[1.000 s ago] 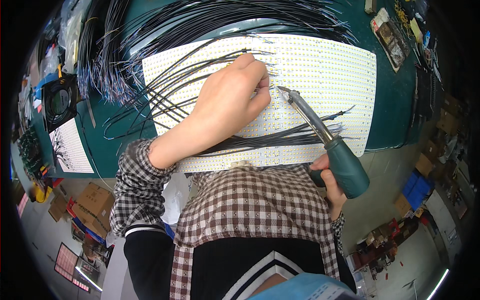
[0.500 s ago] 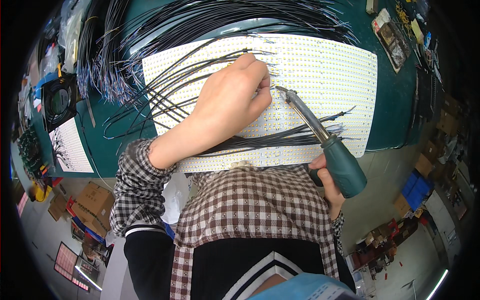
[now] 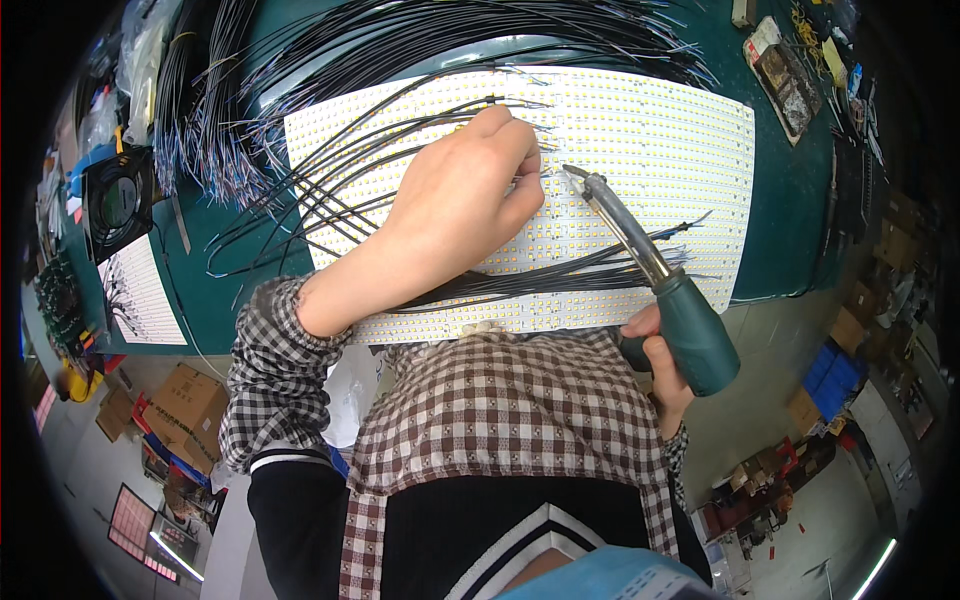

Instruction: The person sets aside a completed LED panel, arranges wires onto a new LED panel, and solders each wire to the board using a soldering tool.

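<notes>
A white LED board, dotted with rows of small yellowish chips, lies on the table in front of me. Over its middle, my left hand is closed in a pinch on a thin cable, most of which its fingers hide. My right hand grips a soldering iron by its dark green handle. The iron's tip points up-left, just right of my left fingertips and apart from them. Several black cables reach the board's middle from the left. A loose bundle of black cables lies across its near part.
Long bundles of black cables lie along the far side of the green table. To the left stand a black fan and a smaller white board. A dirty, worn box sits at far right.
The soldering iron has shifted slightly right, its tip drawing away from the spot beside my left fingertips. My left hand has stayed in place.
</notes>
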Motion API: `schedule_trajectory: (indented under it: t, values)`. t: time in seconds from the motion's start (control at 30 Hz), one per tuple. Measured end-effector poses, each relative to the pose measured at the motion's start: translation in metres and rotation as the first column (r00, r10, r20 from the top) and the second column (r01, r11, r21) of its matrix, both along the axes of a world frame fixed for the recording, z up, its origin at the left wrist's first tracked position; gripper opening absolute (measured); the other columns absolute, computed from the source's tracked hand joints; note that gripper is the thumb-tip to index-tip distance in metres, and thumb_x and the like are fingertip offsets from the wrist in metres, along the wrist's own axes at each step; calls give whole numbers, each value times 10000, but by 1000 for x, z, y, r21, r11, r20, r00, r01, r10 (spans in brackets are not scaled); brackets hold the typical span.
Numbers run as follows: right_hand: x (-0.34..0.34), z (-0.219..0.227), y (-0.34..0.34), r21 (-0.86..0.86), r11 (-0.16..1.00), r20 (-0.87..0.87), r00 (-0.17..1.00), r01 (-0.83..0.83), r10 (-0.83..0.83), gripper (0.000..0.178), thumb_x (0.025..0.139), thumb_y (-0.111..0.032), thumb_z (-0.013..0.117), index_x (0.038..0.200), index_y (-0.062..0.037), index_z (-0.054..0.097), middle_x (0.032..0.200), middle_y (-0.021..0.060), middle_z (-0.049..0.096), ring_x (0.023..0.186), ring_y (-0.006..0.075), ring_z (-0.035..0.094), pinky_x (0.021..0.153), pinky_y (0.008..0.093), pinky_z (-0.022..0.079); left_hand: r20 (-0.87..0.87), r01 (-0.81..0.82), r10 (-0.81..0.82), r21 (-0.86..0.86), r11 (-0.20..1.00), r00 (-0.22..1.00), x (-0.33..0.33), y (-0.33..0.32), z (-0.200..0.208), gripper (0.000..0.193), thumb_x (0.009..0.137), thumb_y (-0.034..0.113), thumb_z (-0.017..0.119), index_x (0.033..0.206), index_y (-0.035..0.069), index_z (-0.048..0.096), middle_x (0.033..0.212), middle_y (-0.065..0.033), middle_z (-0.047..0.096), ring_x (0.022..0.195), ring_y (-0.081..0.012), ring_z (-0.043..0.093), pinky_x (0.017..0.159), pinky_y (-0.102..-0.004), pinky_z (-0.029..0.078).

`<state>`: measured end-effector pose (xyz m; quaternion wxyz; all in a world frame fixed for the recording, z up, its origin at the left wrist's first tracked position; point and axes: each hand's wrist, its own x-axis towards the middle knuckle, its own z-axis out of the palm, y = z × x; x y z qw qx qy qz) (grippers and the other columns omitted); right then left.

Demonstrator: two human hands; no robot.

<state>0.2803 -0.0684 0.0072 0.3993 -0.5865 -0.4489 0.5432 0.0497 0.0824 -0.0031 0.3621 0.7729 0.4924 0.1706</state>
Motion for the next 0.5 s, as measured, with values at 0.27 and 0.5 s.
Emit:
schedule_trajectory:
  t: [0.27,0.5]
  values:
    - [-1,2,-2,-47,991,-97,987,126,-130,360,817,-59,659,1126,82,540,978,163,630,851,226,634,732,323,532,50,-4,7,-63,998,999,-6,0,4,82,766,80,603,807,15,574,815,-130,570,718,-316,596,638,-388,485]
    - [-2,3,0,-42,985,-133,976,168,-173,385,858,-140,621,1154,85,522,1054,185,598,977,266,606,712,321,553,109,17,-10,-65,998,994,-10,-1,4,82,772,70,621,826,19,587,821,-122,574,720,-307,594,641,-377,489]
